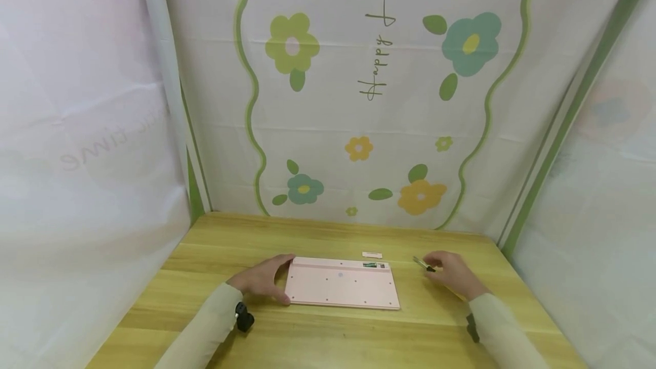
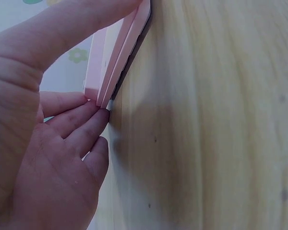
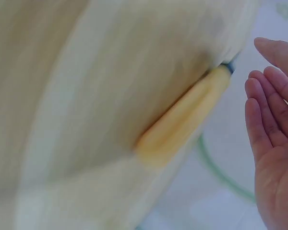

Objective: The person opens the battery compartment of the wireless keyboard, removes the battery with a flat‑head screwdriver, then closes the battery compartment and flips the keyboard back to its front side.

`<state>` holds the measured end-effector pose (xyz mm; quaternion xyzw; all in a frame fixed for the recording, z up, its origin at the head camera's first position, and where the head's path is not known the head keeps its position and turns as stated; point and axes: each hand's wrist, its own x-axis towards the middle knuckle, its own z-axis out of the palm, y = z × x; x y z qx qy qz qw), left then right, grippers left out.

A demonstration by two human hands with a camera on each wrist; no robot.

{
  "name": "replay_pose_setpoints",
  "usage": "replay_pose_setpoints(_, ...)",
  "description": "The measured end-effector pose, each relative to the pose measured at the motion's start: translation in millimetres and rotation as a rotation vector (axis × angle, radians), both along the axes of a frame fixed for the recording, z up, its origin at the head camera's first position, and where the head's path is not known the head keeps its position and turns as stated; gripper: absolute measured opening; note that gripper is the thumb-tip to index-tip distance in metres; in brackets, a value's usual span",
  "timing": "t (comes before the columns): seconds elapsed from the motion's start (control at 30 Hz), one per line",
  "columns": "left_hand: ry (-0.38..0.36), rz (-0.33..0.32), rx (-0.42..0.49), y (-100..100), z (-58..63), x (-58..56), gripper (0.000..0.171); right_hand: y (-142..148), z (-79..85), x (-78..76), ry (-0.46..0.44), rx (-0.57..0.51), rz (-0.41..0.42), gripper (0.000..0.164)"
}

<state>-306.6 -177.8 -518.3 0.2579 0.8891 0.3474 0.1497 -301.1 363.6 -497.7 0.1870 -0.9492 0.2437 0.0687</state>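
A pink keyboard lies face down on the wooden table, its screw-dotted back upward. My left hand grips its left end, thumb at the near corner and fingers at the far one; the left wrist view shows fingertips against the keyboard's edge. A green battery shows in the uncovered slot near the far right corner. To the right, a tool with a yellow handle and dark collar rests on the table. My right hand hovers over it, fingers apart from the handle in the right wrist view.
Just beyond the keyboard lies a small pale cover. The wooden table reaches a flower-printed curtain at the back. More curtain hangs along the left and right sides.
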Motion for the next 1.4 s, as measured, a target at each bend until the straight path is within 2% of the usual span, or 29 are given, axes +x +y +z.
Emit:
replay_pose_setpoints(0.27,0.012,-0.012,0.0,2.4,0.8,0.4,0.119,-47.1,3.6,-14.6,0.078,0.049,0.162,0.028)
replay_pose_setpoints(0.53,0.003,-0.006,0.004,4.5,0.4,-1.8,0.118,-86.0,4.7,-20.6,0.04,0.032,0.188,0.019)
replay_pose_setpoints(0.77,0.008,-0.028,0.011,4.0,-0.2,-2.8,0.119,-103.6,-1.3,-24.5,0.033,0.034,0.225,0.013)
replay_pose_setpoints(0.97,0.004,-0.033,0.027,3.5,0.6,-2.7,0.119,-112.4,-2.1,-26.0,-0.002,0.006,0.224,0.01)
replay_pose_setpoints(1.2,0.002,-0.025,0.02,2.9,1.4,-1.5,0.119,-120.1,-0.5,-27.4,-0.072,-0.034,0.147,0.008)
replay_pose_setpoints(1.4,-0.006,-0.006,0.012,1.7,1.1,-0.4,0.118,-124.1,2.0,-25.9,-0.129,-0.083,0.124,0.008)
